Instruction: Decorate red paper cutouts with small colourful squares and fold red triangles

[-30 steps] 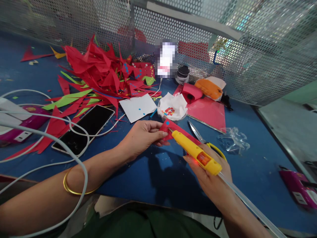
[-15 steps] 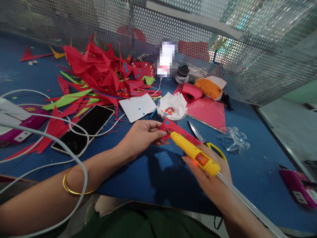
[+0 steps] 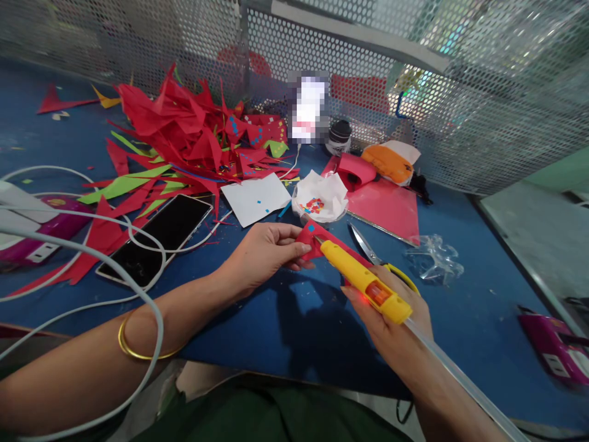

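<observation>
My left hand (image 3: 264, 255) pinches the left end of a red paper strip (image 3: 313, 248) between thumb and fingers. A small blue square (image 3: 311, 228) sits near the strip's upper corner. My right hand (image 3: 391, 307) is closed around a yellow hot glue gun (image 3: 361, 273), its metal tip over the strip by my left thumb. A glowing red light shows on its body, and a long clear stick (image 3: 460, 374) runs out of its back. Part of the strip is hidden behind the gun. Scissors (image 3: 367, 244) lie just beyond my right hand.
Behind lie a heap of red paper cutouts (image 3: 184, 123), a white paper (image 3: 255, 197), and a tissue-lined bowl (image 3: 301, 205) of coloured bits. A phone (image 3: 161, 239) and looping white cable (image 3: 151, 307) lie left. Right are a clear plastic piece (image 3: 437, 261) and purple power strip (image 3: 554, 347).
The glue gun and my right hand have shifted slightly right, so its tip is a little farther from my left thumb. My left hand stays nearly still on the strip.
</observation>
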The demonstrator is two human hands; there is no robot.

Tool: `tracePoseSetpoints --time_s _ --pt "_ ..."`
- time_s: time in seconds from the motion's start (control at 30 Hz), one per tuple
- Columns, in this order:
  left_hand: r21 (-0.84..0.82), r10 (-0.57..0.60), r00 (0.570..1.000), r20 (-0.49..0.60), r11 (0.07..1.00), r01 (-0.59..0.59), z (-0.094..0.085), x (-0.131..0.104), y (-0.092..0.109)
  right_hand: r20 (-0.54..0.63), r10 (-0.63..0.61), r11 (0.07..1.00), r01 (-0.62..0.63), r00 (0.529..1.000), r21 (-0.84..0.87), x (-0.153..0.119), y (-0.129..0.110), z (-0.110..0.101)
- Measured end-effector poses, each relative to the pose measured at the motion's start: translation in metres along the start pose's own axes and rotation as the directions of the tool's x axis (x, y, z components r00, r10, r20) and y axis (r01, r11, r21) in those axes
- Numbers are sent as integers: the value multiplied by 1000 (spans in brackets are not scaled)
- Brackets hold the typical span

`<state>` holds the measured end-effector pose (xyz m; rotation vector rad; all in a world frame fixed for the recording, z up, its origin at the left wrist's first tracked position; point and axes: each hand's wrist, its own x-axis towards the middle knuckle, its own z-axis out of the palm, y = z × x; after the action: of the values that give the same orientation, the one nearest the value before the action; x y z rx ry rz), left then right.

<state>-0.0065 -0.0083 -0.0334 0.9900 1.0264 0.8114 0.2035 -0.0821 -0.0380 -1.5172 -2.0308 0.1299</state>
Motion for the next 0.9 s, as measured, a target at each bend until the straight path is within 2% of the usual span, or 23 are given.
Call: tracePoseSetpoints --time_s 0.1,0.23,0.4,0.53,0.67,0.77,0.83,0.87,0.9 --pt "-4 1 1000 -23 1000 -1 0 0 0 6 7 1000 -7 1000 20 1 -1 0" --pt "5 2 1000 -28 1000 -2 0 1 1 35 76 964 -82 996 253 -2 -1 -2" --pt "15 -5 999 -40 1000 6 0 0 1 53 318 765 -289 947 575 -4 4 -1" --pt "28 4 1000 -22 1000 -3 -1 1 0 55 393 639 -315 918 702 5 7 0" --pt "50 17 1000 -8 999 -16 -3 0 1 79 440 620 -366 895 694 15 18 -12" --pt "60 15 1000 -3 998 -14 -4 0 2 86 465 613 -390 881 687 17 42 -32" --pt "63 13 1000 -10 998 -12 -4 0 3 50 482 691 -414 875 593 17 69 -50" --pt "62 12 1000 -14 998 -11 -3 0 3 20 496 747 -439 868 500 17 85 -60" --pt "61 12 1000 -18 998 -11 -3 1 3 -13 475 818 -436 880 374 17 101 -70"
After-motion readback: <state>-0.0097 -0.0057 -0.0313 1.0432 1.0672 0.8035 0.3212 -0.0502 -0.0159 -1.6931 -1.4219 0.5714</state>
